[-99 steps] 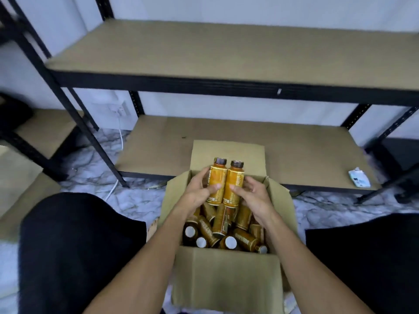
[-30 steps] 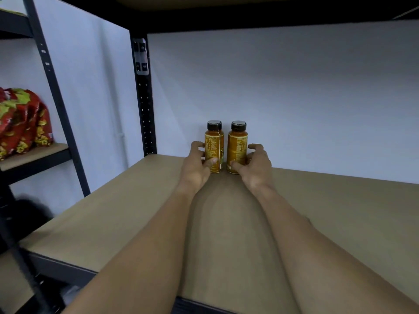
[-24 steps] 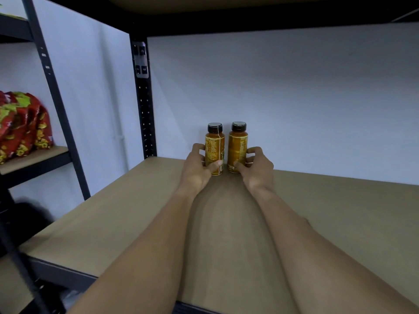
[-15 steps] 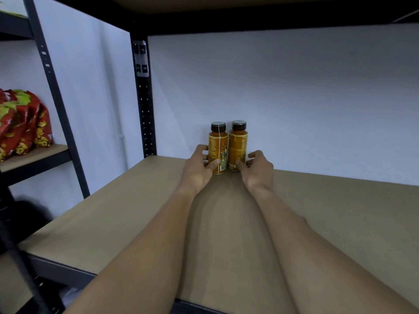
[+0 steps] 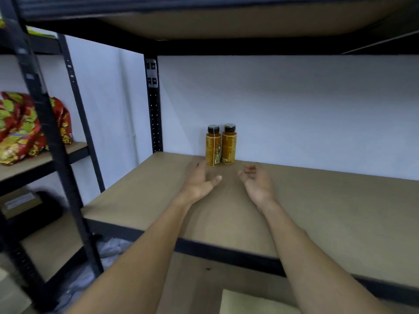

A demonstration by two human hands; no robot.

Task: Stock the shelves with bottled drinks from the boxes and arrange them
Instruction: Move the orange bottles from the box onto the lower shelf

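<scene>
Two orange drink bottles [image 5: 221,145] with black caps stand upright, side by side and touching, at the back of the brown shelf board [image 5: 328,200] against the white wall. Both hands hover just in front, empty — left hand [image 5: 197,181] and right hand [image 5: 255,180], fingers relaxed and loosely spread.
</scene>
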